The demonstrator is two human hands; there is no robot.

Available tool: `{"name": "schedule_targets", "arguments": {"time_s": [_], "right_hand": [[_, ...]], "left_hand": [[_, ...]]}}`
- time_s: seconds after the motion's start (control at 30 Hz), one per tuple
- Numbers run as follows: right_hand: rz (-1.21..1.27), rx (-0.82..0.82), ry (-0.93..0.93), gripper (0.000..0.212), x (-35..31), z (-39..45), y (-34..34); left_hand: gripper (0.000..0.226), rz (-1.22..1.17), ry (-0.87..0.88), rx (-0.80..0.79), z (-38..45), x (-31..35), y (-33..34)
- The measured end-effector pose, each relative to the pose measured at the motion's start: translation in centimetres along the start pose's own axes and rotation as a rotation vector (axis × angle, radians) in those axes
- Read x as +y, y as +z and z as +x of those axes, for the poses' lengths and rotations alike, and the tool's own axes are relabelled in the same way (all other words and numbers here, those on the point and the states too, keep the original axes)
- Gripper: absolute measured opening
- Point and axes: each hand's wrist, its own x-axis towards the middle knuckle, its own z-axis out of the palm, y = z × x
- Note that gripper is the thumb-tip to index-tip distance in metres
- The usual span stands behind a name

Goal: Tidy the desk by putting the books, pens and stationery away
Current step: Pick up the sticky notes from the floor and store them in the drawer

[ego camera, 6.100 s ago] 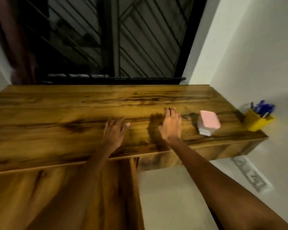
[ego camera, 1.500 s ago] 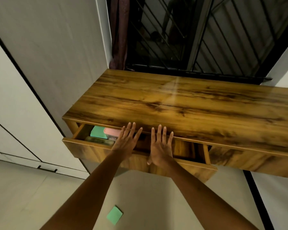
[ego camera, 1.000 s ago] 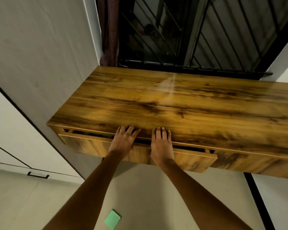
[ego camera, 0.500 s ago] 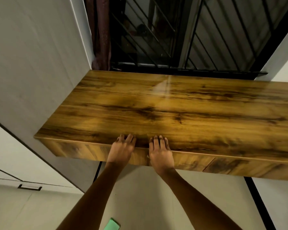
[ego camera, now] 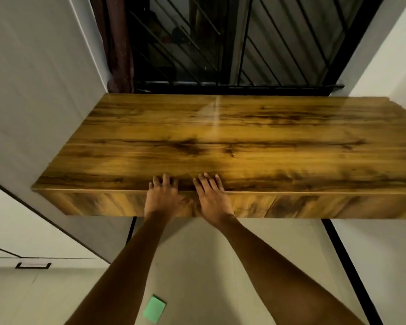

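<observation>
The wooden desk (ego camera: 220,141) fills the middle of the view, its top bare. Its left drawer front (ego camera: 99,204) sits flush with the desk's front edge, so what lies inside is hidden. My left hand (ego camera: 162,198) and my right hand (ego camera: 212,200) press flat against that drawer front side by side, fingers straight and reaching over the top edge onto the desk surface. Neither hand holds anything. A green sticky-note pad (ego camera: 154,309) lies on the floor below, between my forearms.
A grey wall panel (ego camera: 33,113) borders the desk on the left, with a white cabinet and its black handle (ego camera: 32,265) lower left. A dark barred window (ego camera: 232,43) and a maroon curtain (ego camera: 117,43) stand behind. A second drawer front (ego camera: 338,206) is to the right.
The left drawer, open 1.5 s ago with green and pink items inside, has been pushed in by both hands and now sits flush. My view has drifted left and closer.
</observation>
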Motion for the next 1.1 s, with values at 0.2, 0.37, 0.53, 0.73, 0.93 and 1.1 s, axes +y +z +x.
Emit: {"name": "schedule_targets", "arguments": {"time_s": [0.2, 0.37, 0.53, 0.73, 0.93, 1.1], "right_hand": [[0.028, 0.152, 0.153, 0.072, 2.5, -5.6, -0.5], [0.005, 0.159, 0.364, 0.075, 7.6, -13.9, 0.6], [-0.074, 0.032, 0.596, 0.077, 14.2, -23.0, 2.0], [-0.129, -0.103, 0.892, 0.08, 22.6, -34.8, 3.3], [-0.11, -0.209, 1.181, 0.082, 28.2, -44.7, 5.4], [-0.079, -0.26, 1.351, 0.077, 31.0, -50.1, 7.9]], "left_hand": [[0.085, -0.179, -0.069, 0.008, -2.2, 3.9, -0.6], [0.079, -0.146, 0.297, 0.252, -3.8, 11.8, 0.2], [0.085, -0.191, 0.536, 0.279, -4.4, 22.3, 0.0], [0.083, -0.223, 0.755, 0.198, -5.4, 35.5, 0.5], [0.086, -0.264, 0.961, 0.061, -6.8, 48.1, 2.1], [0.085, -0.26, 1.105, -0.055, -7.7, 56.2, 4.8]]}}
